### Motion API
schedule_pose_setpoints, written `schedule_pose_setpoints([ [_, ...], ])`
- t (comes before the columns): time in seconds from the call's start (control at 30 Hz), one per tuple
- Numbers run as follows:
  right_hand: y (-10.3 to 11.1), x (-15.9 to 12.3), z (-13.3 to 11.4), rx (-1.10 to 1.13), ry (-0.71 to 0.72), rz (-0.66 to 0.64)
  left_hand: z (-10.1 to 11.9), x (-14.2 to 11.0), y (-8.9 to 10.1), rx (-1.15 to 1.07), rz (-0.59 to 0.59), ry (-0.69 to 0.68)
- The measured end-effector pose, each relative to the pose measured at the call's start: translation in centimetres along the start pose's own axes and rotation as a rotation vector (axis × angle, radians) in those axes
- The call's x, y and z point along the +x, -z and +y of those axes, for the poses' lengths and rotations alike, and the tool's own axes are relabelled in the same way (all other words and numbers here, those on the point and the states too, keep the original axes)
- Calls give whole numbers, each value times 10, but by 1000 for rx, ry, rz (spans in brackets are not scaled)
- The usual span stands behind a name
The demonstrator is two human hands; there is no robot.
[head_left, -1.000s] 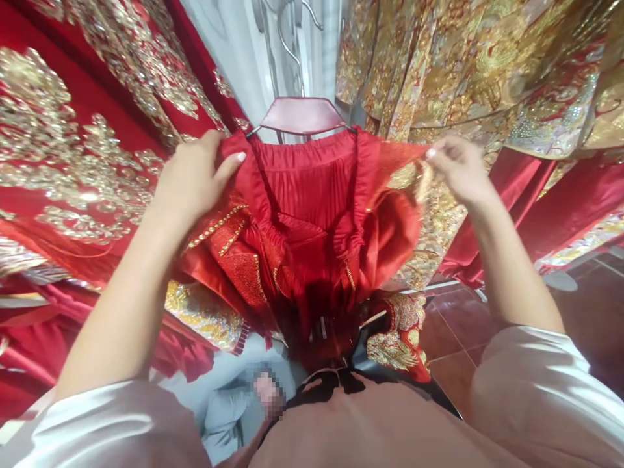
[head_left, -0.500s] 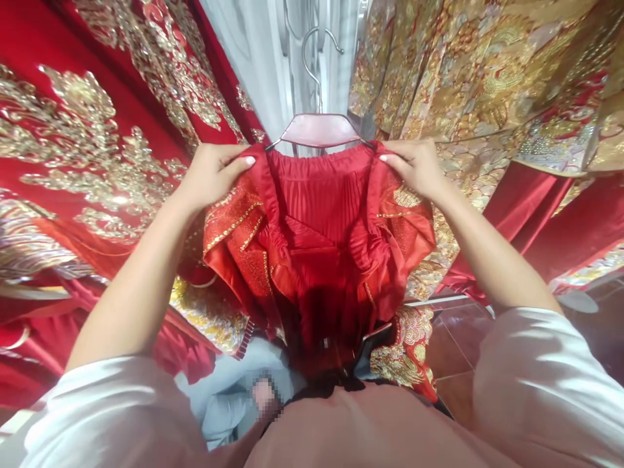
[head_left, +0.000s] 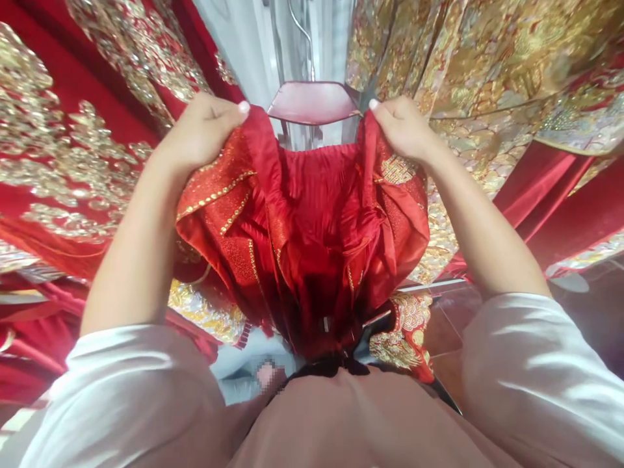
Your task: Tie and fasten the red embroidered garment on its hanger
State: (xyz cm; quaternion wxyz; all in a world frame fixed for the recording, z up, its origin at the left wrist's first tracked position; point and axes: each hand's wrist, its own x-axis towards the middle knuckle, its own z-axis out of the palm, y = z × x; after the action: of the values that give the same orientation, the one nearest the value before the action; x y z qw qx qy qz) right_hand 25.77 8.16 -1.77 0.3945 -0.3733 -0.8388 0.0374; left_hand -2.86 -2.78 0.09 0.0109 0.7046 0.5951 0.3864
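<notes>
Gathered red garment (head_left: pixel 322 188) with gold-beaded trim hangs spread open.

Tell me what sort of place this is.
Probably a costume or bridal-wear shop: a red garment on a hanger, gold-embroidered fabric hanging alongside, and red cloth with gold ornament opposite.

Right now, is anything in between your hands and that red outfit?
Nothing visible: the left hand and right hand each pinch the red outfit near a shoulder. The pinkish hanger shows between the hands, above the neckline, blocking neither.
</notes>
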Motion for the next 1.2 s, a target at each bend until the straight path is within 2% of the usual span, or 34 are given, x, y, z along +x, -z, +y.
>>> schedule_pose_setpoints([
  [0.2,12,-32,-16,-204,13,229,-5,-18,3,193,-59,-74],
  [0.3,1,-67,-37,-374,-146,299,2,-22,1,367,9,-177],
  [0.37,-16,-94,-47,-407,-310,177,9,-28,-3,422,107,-242],
  [0.43,-35,-118,-49,-350,-401,-36,16,-39,-14,428,206,-292],
  [0.5,-45,-134,-41,-217,-428,-159,19,-63,-35,418,213,-328],
  [0.53,-46,-139,-35,-119,-424,-159,18,-79,-51,400,149,-340],
  [0.57,-44,-142,-30,-6,-406,-116,14,-99,-70,366,47,-348],
  [0.63,-33,-142,-23,213,-329,78,2,-143,-113,267,-194,-387],
  [0.67,-28,-141,-24,299,-273,181,-5,-164,-137,214,-230,-357],
  [0.7,-24,-139,-26,366,-223,239,-12,-182,-160,167,-212,-280],
  [0.73,-23,-138,-30,415,-192,224,-18,-196,-182,111,-172,-171],
  [0.77,-25,-137,-34,445,-183,146,-22,-206,-202,55,-131,-47],
  [0.83,-36,-136,-43,428,-209,-45,-24,-211,-236,-16,-58,171],
  [0.87,-45,-136,-46,391,-230,-93,-23,-208,-250,-42,-35,250],
  [0.9,-54,-138,-48,348,-248,-91,-20,-204,-262,-68,-20,309],
  [1.0,-75,-147,-51,285,-267,54,-10,-195,-289,-175,20,402],
  [1.13,-86,-173,-57,275,-309,166,-1,-210,-307,-279,64,380],
  [1.2,-90,-190,-61,299,-348,150,2,-215,-314,-290,122,367],
])
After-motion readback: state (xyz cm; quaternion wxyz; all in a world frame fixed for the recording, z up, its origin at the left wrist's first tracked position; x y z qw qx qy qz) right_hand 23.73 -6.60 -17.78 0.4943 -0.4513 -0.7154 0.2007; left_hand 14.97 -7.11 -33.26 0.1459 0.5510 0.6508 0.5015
